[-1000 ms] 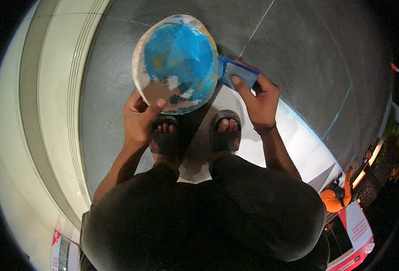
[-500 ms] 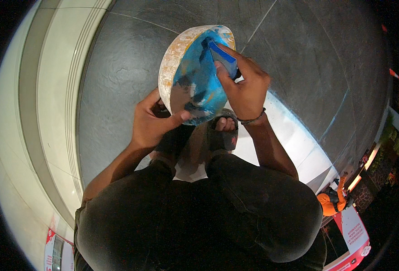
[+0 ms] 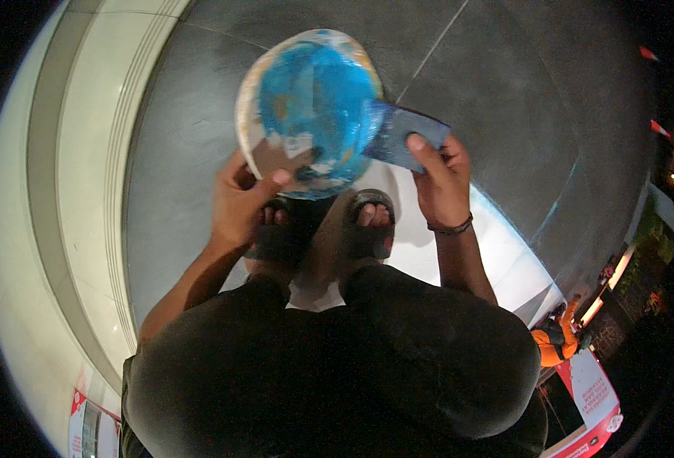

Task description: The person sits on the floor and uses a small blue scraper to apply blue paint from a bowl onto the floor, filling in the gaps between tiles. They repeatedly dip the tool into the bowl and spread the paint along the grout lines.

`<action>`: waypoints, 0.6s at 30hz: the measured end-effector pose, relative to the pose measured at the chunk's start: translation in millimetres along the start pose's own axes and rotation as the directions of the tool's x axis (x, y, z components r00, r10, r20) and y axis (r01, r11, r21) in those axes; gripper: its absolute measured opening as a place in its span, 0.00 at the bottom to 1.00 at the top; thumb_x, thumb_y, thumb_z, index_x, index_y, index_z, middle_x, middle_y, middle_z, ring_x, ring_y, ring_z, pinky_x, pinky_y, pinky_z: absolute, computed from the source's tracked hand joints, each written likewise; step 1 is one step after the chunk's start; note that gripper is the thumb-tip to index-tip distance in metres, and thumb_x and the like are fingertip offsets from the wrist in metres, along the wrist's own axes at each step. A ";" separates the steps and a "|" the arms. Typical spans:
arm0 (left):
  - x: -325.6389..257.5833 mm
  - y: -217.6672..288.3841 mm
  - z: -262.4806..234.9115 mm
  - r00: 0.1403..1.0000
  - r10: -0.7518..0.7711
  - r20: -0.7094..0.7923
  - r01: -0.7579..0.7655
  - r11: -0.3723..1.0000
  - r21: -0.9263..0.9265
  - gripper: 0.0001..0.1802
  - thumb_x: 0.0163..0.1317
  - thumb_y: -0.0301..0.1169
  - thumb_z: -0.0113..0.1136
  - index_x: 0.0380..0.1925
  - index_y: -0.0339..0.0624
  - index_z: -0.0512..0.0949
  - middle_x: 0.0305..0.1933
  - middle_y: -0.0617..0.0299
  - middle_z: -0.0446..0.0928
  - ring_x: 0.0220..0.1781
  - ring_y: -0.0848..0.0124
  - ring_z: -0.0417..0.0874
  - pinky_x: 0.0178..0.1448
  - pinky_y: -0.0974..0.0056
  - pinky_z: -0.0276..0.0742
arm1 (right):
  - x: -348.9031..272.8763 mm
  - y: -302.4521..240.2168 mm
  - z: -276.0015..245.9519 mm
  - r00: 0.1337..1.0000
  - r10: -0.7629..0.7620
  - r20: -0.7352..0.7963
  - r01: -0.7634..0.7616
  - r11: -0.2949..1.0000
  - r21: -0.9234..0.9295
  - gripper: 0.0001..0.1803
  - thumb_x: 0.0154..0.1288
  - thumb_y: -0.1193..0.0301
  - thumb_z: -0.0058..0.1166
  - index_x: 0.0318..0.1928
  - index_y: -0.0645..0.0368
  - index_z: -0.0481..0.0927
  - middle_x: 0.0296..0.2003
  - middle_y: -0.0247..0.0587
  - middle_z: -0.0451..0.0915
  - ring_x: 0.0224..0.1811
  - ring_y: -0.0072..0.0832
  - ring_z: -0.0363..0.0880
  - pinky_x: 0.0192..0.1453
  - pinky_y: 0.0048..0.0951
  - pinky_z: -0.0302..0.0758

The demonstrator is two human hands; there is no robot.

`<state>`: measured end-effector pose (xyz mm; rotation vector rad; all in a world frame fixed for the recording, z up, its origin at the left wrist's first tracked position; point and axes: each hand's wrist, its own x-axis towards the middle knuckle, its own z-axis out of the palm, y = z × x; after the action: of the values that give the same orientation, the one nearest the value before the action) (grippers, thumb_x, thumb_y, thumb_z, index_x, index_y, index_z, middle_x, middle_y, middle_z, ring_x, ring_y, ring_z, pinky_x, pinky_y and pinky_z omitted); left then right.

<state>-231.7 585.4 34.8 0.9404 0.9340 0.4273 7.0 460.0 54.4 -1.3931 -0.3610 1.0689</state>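
Blue-smeared round paper plate (image 3: 310,114) pinched at near rim by left hand (image 3: 239,204); right hand (image 3: 440,182) grips dark flat scraper (image 3: 409,137) at plate's right edge. Spreading looks mostly done; near-left patch bare.

Round pan (image 3: 306,114), blue-smeared inside with a pale rim, tilted in the upper centre; dark blue flat blade (image 3: 409,137) touching its right edge.

Both hands (image 3: 337,191) hold a blue-smeared bowl (image 3: 306,107).
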 end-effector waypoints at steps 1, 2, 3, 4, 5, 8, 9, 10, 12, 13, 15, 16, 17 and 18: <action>1.4 -3.9 -3.9 0.999 0.000 -0.038 -0.001 0.999 -0.039 0.30 0.58 0.38 0.70 0.57 0.35 0.72 0.47 0.57 0.80 0.46 0.70 0.81 0.51 0.63 0.78 | -1.4 2.3 -15.7 0.997 -0.035 -0.067 0.034 0.999 -0.011 0.13 0.65 0.70 0.61 0.48 0.61 0.80 0.44 0.41 0.83 0.47 0.27 0.81 0.55 0.33 0.76; 2.8 -7.3 -8.5 0.997 -0.004 -0.076 -0.002 0.997 -0.077 0.30 0.58 0.39 0.69 0.56 0.35 0.72 0.47 0.57 0.80 0.46 0.70 0.81 0.50 0.62 0.78 | -2.3 7.2 -33.1 0.988 -0.072 -0.133 0.069 0.997 -0.025 0.13 0.65 0.70 0.61 0.48 0.61 0.80 0.44 0.41 0.83 0.47 0.27 0.81 0.55 0.33 0.76; 2.3 -9.7 -14.5 0.995 -0.009 -0.097 0.001 0.997 -0.083 0.29 0.59 0.40 0.68 0.56 0.35 0.73 0.47 0.57 0.79 0.46 0.71 0.81 0.49 0.63 0.78 | -3.4 14.1 -47.8 0.975 -0.105 -0.198 0.100 0.994 -0.036 0.13 0.65 0.70 0.61 0.48 0.61 0.80 0.44 0.41 0.83 0.47 0.27 0.81 0.55 0.34 0.76; 3.1 -11.2 -20.8 0.994 -0.017 -0.107 0.007 0.995 -0.097 0.28 0.60 0.40 0.68 0.55 0.36 0.73 0.47 0.57 0.79 0.46 0.71 0.81 0.48 0.63 0.79 | -6.2 17.8 -59.3 0.935 -0.151 -0.320 0.093 0.977 -0.191 0.14 0.64 0.70 0.62 0.48 0.62 0.80 0.45 0.42 0.83 0.47 0.28 0.81 0.54 0.34 0.77; 5.1 -12.9 -24.7 0.993 -0.027 -0.118 0.014 0.994 -0.110 0.28 0.60 0.41 0.67 0.54 0.36 0.73 0.47 0.57 0.79 0.46 0.71 0.81 0.47 0.64 0.79 | -10.3 23.7 -71.4 0.913 -0.195 -0.358 0.069 0.940 -0.335 0.15 0.64 0.70 0.62 0.49 0.62 0.80 0.45 0.42 0.83 0.47 0.28 0.81 0.54 0.34 0.77; 13.2 -10.7 -28.4 0.972 -0.018 -0.234 -0.004 0.996 -0.093 0.25 0.62 0.41 0.65 0.53 0.36 0.73 0.48 0.56 0.79 0.46 0.71 0.82 0.44 0.68 0.79 | -14.7 59.4 -103.6 0.849 -0.427 -0.310 0.095 0.702 -0.706 0.18 0.62 0.72 0.63 0.54 0.58 0.82 0.44 0.39 0.84 0.42 0.22 0.79 0.45 0.26 0.76; 8.5 -4.3 -31.6 0.959 0.006 -0.282 -0.029 0.997 -0.076 0.25 0.63 0.41 0.64 0.53 0.36 0.73 0.48 0.57 0.79 0.45 0.72 0.82 0.42 0.69 0.79 | -10.0 70.6 -96.5 0.870 -0.432 -0.240 0.044 0.551 -0.833 0.23 0.56 0.77 0.64 0.54 0.52 0.82 0.47 0.40 0.83 0.45 0.30 0.80 0.49 0.30 0.77; 14.6 -5.1 -27.8 0.961 0.015 -0.275 -0.041 0.995 -0.089 0.24 0.63 0.41 0.64 0.53 0.36 0.73 0.47 0.57 0.79 0.45 0.72 0.82 0.41 0.70 0.79 | -12.1 78.7 -101.6 0.851 -0.510 -0.126 0.100 0.392 -0.915 0.27 0.51 0.80 0.64 0.55 0.50 0.82 0.49 0.39 0.82 0.46 0.34 0.78 0.51 0.32 0.76; 22.0 -9.6 -27.0 0.962 0.021 -0.270 -0.059 0.990 -0.130 0.22 0.65 0.40 0.62 0.52 0.37 0.73 0.47 0.58 0.80 0.44 0.72 0.82 0.39 0.71 0.80 | -16.2 96.0 -103.6 0.839 -0.543 0.010 0.139 0.196 -0.971 0.36 0.42 0.85 0.64 0.56 0.46 0.81 0.53 0.36 0.80 0.49 0.39 0.76 0.55 0.36 0.74; 22.3 -10.7 -26.3 0.962 0.023 -0.274 -0.059 0.990 -0.125 0.21 0.65 0.40 0.62 0.51 0.38 0.73 0.47 0.58 0.80 0.44 0.72 0.82 0.39 0.71 0.80 | -17.9 101.7 -101.0 0.851 -0.525 0.020 0.130 0.174 -0.976 0.40 0.38 0.87 0.64 0.57 0.44 0.81 0.55 0.34 0.79 0.50 0.39 0.74 0.57 0.37 0.73; 20.1 -6.7 -24.3 0.955 0.029 -0.295 -0.063 0.992 -0.107 0.20 0.65 0.39 0.62 0.51 0.38 0.73 0.47 0.58 0.80 0.44 0.72 0.82 0.39 0.71 0.81 | -15.7 105.7 -95.1 0.872 -0.487 0.037 0.117 0.135 -0.984 0.39 0.40 0.85 0.64 0.58 0.43 0.80 0.57 0.32 0.78 0.50 0.38 0.73 0.57 0.36 0.73; 17.5 -4.9 -27.6 0.958 0.024 -0.286 -0.056 0.993 -0.103 0.20 0.65 0.39 0.62 0.51 0.38 0.73 0.47 0.58 0.80 0.45 0.71 0.82 0.39 0.70 0.81 | -10.7 106.6 -89.6 0.881 -0.472 0.035 0.109 0.131 -0.985 0.38 0.42 0.85 0.64 0.58 0.43 0.80 0.57 0.32 0.78 0.50 0.37 0.73 0.57 0.35 0.72; 14.9 -3.9 -32.3 0.961 0.019 -0.276 -0.048 0.994 -0.099 0.20 0.65 0.39 0.62 0.51 0.38 0.73 0.47 0.57 0.80 0.45 0.71 0.83 0.40 0.70 0.81 | -5.2 108.9 -84.8 0.889 -0.457 0.034 0.102 0.127 -0.987 0.37 0.44 0.84 0.65 0.58 0.42 0.80 0.57 0.31 0.78 0.50 0.36 0.72 0.58 0.34 0.72; 16.2 -5.6 -32.4 0.968 0.009 -0.251 -0.037 0.994 -0.107 0.20 0.65 0.39 0.62 0.51 0.38 0.73 0.47 0.57 0.80 0.45 0.70 0.83 0.40 0.69 0.80 | 0.4 111.4 -84.8 0.889 -0.454 0.062 0.113 0.085 -0.990 0.37 0.44 0.84 0.64 0.59 0.42 0.79 0.59 0.31 0.76 0.50 0.38 0.72 0.57 0.34 0.73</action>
<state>-250.1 609.3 14.0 0.8076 1.1169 0.6220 28.3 389.5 -64.6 -2.4842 -1.2835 0.0955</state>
